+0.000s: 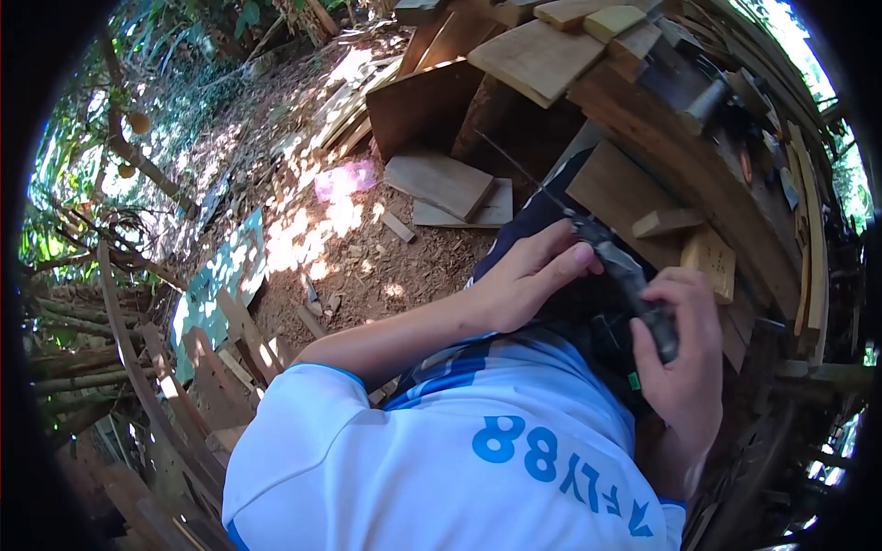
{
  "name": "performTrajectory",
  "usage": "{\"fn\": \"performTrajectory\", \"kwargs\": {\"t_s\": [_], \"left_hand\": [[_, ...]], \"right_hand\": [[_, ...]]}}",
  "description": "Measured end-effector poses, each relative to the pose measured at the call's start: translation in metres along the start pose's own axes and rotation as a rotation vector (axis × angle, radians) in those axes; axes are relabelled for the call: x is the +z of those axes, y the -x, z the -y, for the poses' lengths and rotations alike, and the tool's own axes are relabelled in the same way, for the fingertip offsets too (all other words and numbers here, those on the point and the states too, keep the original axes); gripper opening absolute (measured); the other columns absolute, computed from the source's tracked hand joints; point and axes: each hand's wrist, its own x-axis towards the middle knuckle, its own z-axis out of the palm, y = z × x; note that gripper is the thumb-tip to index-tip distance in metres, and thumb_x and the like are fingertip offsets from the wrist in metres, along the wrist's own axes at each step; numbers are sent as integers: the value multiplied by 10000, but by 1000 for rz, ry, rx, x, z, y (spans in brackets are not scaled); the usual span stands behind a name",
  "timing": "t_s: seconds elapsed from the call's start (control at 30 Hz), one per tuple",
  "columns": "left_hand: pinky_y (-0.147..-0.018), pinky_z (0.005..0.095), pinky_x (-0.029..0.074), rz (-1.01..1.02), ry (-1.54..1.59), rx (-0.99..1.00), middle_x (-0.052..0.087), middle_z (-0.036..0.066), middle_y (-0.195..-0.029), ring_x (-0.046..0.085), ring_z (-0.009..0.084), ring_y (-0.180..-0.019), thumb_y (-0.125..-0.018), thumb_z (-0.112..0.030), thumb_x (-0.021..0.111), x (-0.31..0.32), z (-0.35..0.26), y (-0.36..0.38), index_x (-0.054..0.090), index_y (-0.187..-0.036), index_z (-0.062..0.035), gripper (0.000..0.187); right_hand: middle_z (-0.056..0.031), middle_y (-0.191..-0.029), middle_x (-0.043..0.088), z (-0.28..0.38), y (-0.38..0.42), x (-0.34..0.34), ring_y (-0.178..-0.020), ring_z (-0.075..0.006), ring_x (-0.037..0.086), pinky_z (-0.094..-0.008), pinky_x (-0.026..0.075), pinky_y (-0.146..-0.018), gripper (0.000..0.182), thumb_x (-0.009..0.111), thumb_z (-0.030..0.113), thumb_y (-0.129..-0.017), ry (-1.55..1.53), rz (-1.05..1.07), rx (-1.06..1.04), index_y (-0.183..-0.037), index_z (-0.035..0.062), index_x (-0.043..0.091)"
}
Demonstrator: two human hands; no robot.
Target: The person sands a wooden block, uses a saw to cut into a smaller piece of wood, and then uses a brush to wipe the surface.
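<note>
A dark hand tool with a long, thin rod or blade lies slantwise over my lap, its thin end pointing up and left. My right hand wraps round the thick rear end of it. At the front of the thick part, my left hand closes on the tool, with the thumb lying along the near side. Its exact kind I cannot make out, and some fingers of the left hand are hidden behind it. Dark trousers show beneath.
Wooden boards are piled ahead and to the right. A thick beam or bench carries small wood blocks and a hammer-like tool. Two boards and a pink wrapper lie on the dirt ground. Upright planks stand left.
</note>
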Motion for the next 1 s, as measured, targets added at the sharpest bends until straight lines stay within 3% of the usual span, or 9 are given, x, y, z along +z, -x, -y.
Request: {"fn": "performTrajectory", "kwargs": {"t_s": [0.1,0.2,0.3,0.4,0.57,0.63,0.7,0.9,1.0], "left_hand": [[-907,327,540,-128,322,-114,657,77,-1178,674,167,-1015,-1068,-359,596,-6,3,4,434,-1473,-55,532],[-605,260,558,-211,435,-321,649,43,-1078,682,127,-775,-1041,-237,610,-39,2,4,490,-1419,-90,422],[-671,299,560,-385,446,-244,631,66,-1057,649,141,-812,-979,-147,599,-79,31,2,523,-1408,-97,439],[-689,316,546,-402,168,-360,569,53,-1004,626,154,-815,-918,-132,645,-136,53,16,479,-1442,-109,550],[-590,318,518,-459,-135,-603,554,61,-883,602,149,-721,-871,-139,703,-257,155,56,326,-1392,-41,650],[-504,325,510,-392,-343,-736,609,98,-852,623,166,-625,-855,-113,718,-268,148,69,389,-1323,48,594],[-458,337,516,-477,-266,-937,652,133,-779,652,198,-569,-839,-102,730,-319,238,93,528,-1147,116,428],[-555,384,607,-790,-568,-1053,729,192,-737,756,270,-642,-820,-120,692,-317,296,123,655,-766,64,195],[-488,399,566,-827,-349,-998,684,188,-710,705,273,-574,-858,-139,664,-325,322,129,611,-790,83,238]], "right_hand": [[-179,-1253,539,12,-19,11,-1083,-343,635,-409,540,-917,433,738,58,-878,-96,240,-102,-1295,34,627],[-189,-1319,555,12,-25,9,-1069,-323,657,-399,536,-949,407,732,81,-898,-108,211,-155,-1293,35,650],[-189,-1278,619,1,-14,-7,-1029,-262,680,-351,559,-871,277,641,183,-995,-9,23,-142,-1216,19,677],[-180,-1276,626,-21,12,-18,-1016,-226,676,-324,559,-829,293,606,193,-1026,-81,-71,-26,-1247,8,659],[-126,-1251,642,-57,54,-20,-968,-166,660,-286,527,-785,432,575,209,-1059,-187,-261,295,-1442,14,535],[-118,-1240,643,-63,65,-18,-952,-159,656,-284,523,-781,451,578,215,-1061,-177,-275,337,-1463,20,519],[-109,-1228,644,-67,76,-18,-937,-152,652,-282,519,-778,471,581,221,-1063,-167,-288,381,-1484,26,502],[-65,-1106,625,-84,101,-14,-836,-105,612,-243,512,-706,489,583,214,-1066,-170,-315,462,-1515,56,473],[-45,-1004,614,-88,108,-12,-756,-84,584,-227,496,-664,491,603,261,-1064,-195,-357,535,-1497,54,497]]}}
